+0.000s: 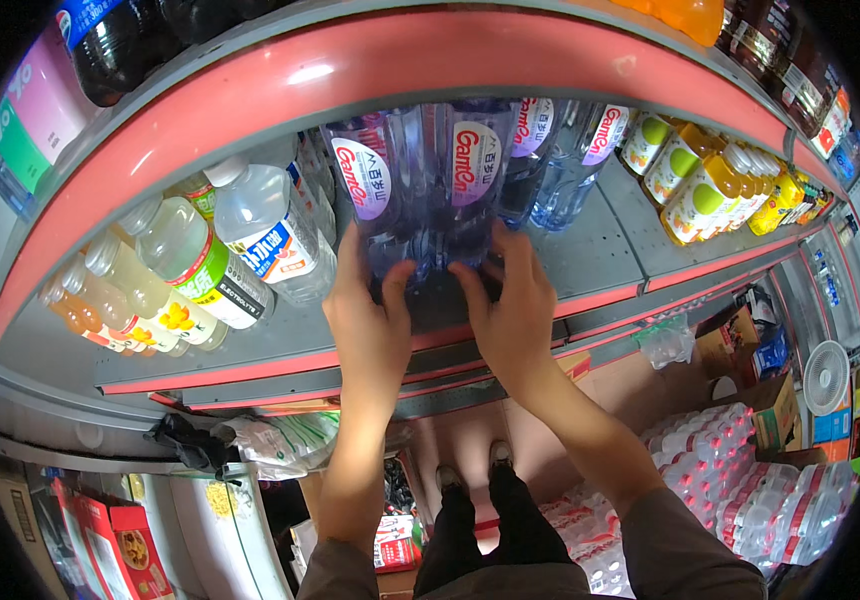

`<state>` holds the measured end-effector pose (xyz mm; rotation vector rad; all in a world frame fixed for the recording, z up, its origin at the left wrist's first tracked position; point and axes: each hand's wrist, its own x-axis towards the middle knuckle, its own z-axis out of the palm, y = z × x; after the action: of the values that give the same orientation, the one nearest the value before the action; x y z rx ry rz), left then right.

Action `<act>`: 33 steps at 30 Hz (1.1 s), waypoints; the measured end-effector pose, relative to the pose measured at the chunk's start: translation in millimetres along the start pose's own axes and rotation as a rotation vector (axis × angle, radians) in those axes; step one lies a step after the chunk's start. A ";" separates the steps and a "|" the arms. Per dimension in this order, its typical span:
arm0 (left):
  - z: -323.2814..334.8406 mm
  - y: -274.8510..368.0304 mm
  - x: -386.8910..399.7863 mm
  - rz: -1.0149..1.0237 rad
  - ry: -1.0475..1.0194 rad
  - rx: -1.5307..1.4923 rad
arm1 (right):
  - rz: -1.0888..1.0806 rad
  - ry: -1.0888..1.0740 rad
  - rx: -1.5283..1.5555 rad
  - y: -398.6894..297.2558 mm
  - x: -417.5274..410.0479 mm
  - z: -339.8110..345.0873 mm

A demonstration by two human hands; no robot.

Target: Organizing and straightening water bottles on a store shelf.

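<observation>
Two large clear Ganten water bottles stand side by side at the shelf's middle, the left one and the right one. My left hand grips the left bottle low on its outer side, with the thumb at its front. At the right bottle's base, my right hand holds it the same way. Both bottles are close to the grey metal shelf; whether they rest on it cannot be told. More Ganten bottles stand behind and to the right. Their tops are hidden by the shelf above.
An electrolyte drink bottle and other bottles stand at left; juice bottles stand at right. The upper shelf's red edge overhangs my hands. Shrink-wrapped bottle packs are on the floor at right, and a white fan is beyond.
</observation>
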<state>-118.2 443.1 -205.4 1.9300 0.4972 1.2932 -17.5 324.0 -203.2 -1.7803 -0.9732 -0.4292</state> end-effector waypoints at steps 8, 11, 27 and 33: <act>2.9 2.2 4.0 -0.028 0.014 0.061 | -0.008 0.011 -0.008 1.0 4.9 7.7; 4.5 2.7 5.4 -0.017 0.033 0.105 | -0.015 0.015 0.005 3.0 5.5 10.9; 8.8 36.1 -30.0 0.049 0.098 0.081 | -0.098 0.062 0.088 -9.9 -32.4 -33.1; -10.7 99.7 -152.7 -0.101 -0.253 -0.068 | 0.036 -0.190 0.228 -34.8 -136.1 -102.6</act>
<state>-199.7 280.4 -221.5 1.9507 0.4108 0.9732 -112.5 180.9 -230.8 -1.6484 -1.0753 -0.1215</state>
